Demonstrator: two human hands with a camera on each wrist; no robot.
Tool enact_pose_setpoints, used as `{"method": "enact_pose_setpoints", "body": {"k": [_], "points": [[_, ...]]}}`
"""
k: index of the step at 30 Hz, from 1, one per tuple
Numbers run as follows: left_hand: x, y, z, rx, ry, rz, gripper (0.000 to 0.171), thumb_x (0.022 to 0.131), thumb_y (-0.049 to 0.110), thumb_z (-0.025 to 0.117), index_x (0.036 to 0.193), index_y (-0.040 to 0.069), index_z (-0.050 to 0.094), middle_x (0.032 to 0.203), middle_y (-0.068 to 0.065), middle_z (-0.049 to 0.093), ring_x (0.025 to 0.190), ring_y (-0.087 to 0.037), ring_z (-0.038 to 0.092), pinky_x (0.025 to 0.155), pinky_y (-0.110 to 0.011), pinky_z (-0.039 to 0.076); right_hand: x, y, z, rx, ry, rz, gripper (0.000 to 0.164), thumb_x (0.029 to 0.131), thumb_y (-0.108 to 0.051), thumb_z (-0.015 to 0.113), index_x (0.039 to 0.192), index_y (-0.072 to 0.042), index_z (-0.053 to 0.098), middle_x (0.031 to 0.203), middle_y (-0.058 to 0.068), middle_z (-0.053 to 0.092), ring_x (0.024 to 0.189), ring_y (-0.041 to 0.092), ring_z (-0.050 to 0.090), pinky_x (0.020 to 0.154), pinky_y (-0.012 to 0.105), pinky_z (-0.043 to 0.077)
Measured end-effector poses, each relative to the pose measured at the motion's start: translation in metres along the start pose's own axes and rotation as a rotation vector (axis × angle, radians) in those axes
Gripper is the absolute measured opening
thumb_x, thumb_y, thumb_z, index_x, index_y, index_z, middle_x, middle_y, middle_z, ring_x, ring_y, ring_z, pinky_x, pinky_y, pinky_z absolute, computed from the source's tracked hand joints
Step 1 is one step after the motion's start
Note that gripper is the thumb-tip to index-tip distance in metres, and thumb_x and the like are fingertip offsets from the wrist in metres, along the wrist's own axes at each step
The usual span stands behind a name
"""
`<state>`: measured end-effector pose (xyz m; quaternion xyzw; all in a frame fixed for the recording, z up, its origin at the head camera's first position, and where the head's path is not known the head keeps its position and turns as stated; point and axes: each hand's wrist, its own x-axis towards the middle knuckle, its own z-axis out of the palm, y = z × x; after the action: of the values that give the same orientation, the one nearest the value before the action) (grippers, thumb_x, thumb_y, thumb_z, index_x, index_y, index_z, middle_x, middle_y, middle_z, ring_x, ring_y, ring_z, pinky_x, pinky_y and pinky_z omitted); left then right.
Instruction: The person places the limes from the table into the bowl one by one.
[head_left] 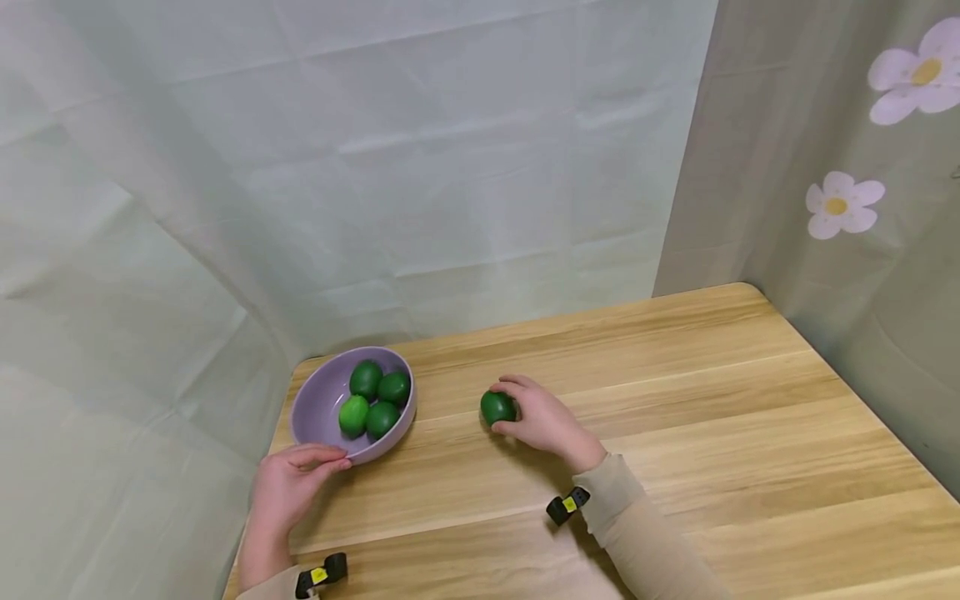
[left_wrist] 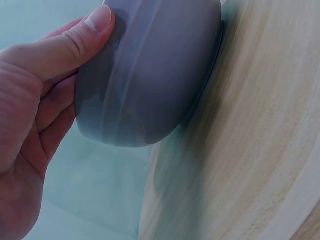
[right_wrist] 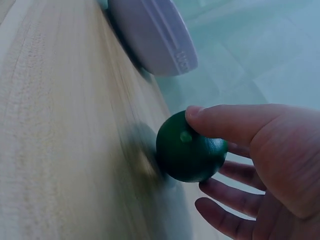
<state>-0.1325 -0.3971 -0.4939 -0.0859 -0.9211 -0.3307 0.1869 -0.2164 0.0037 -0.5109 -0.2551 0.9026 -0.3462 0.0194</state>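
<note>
A purple bowl (head_left: pixel 318 408) stands at the table's back left corner. Several green limes lie in it, one a brighter lime (head_left: pixel 353 416) than the dark ones. At the bowl's near rim my left hand (head_left: pixel 288 487) pinches the edge; the left wrist view has the thumb (left_wrist: pixel 75 47) along the bowl's outer wall (left_wrist: pixel 155 75). To the right of the bowl, my right hand (head_left: pixel 543 421) holds a dark green lime (head_left: pixel 497 408) between thumb and fingers. In the right wrist view this lime (right_wrist: pixel 187 150) shows a small pale nub, close over the wood.
The wooden table (head_left: pixel 675 425) reaches far to the right, with its back edge along a pale hanging cloth (head_left: pixel 465 183). A grey curtain with flowers (head_left: pixel 836 206) hangs at the right. Each wrist carries a black band (head_left: pixel 567 505) with a yellow mark.
</note>
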Motion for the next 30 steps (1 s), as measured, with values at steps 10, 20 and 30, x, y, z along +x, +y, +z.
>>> {"method": "enact_pose_setpoints", "body": {"k": [10,20,30], "points": [[0.0,-0.002,0.0017,-0.025,0.032,0.051,0.021,0.065,0.005,0.092,0.076,0.019,0.081,0.08,0.005,0.075,0.079,0.007,0.065,0.081,-0.003,0.041,0.0006,0.001,-0.0029,0.022,-0.009,-0.022,0.064,0.084,-0.029,0.082,0.14,-0.01,0.055,0.138,0.006,0.058,0.125,0.021,0.054,0.104,0.036,0.045],[-0.0001,0.0018,0.0014,-0.004,0.042,0.026,0.021,0.064,0.007,0.093,0.076,0.019,0.081,0.08,0.006,0.075,0.079,0.009,0.064,0.082,-0.003,0.04,0.0001,0.0013,0.0003,-0.003,-0.039,-0.055,0.074,0.083,-0.029,0.083,0.146,-0.011,0.049,0.148,0.011,0.048,0.133,0.027,0.048,0.107,0.042,0.042],[0.0,0.0031,0.0008,-0.012,0.043,0.032,0.02,0.064,0.006,0.093,0.077,0.017,0.081,0.079,0.006,0.075,0.078,0.01,0.064,0.082,-0.003,0.04,0.0014,0.003,0.0033,-0.002,-0.046,-0.034,0.076,0.082,-0.027,0.084,0.148,-0.013,0.048,0.146,0.009,0.051,0.129,0.026,0.052,0.104,0.04,0.045]]}}
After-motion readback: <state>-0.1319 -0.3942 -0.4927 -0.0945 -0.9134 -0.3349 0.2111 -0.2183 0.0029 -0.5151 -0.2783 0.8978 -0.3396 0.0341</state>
